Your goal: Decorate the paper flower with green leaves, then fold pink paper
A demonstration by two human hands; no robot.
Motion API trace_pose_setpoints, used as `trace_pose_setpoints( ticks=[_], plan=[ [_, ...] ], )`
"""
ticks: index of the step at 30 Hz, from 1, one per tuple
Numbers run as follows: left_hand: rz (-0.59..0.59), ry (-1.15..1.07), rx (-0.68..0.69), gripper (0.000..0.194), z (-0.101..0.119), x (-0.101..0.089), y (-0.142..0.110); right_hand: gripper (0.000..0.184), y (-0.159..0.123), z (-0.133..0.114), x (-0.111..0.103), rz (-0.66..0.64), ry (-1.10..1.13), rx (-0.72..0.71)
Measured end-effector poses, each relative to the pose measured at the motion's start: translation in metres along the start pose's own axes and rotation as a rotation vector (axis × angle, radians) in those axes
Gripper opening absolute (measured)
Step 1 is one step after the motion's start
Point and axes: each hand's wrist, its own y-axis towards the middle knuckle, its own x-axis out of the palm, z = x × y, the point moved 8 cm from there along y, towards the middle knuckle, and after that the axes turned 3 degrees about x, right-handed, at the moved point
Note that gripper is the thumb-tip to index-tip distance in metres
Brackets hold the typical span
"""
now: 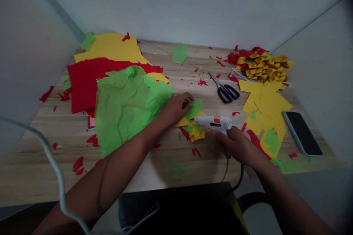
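My right hand is wrapped round the handle of a white glue gun, its nozzle pointing left. Close to that nozzle, my left hand pinches a small piece of green crepe paper between its fingertips. Just below the nozzle lies a folded yellow paper piece with green and red bits about it. A large green crepe paper sheet spreads out to the left of my left hand, partly behind the forearm.
Red paper and yellow paper lie at the back left. Scissors rest right of centre. A bunch of yellow and red paper flowers, yellow cut-offs and a phone are at the right. A pale cable hangs in front.
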Motion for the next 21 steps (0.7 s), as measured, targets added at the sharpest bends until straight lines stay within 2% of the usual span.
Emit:
trace_pose_setpoints(
  ticks=[10, 21],
  plan=[
    [0.014, 0.001, 0.006, 0.016, 0.002, -0.001, 0.0, 0.048, -0.002, 0.008, -0.001, -0.03, -0.03, 0.022],
    [0.041, -0.023, -0.003, 0.014, -0.003, -0.003, -0.001, 0.043, -0.003, -0.003, -0.001, -0.009, -0.012, -0.008]
  ],
)
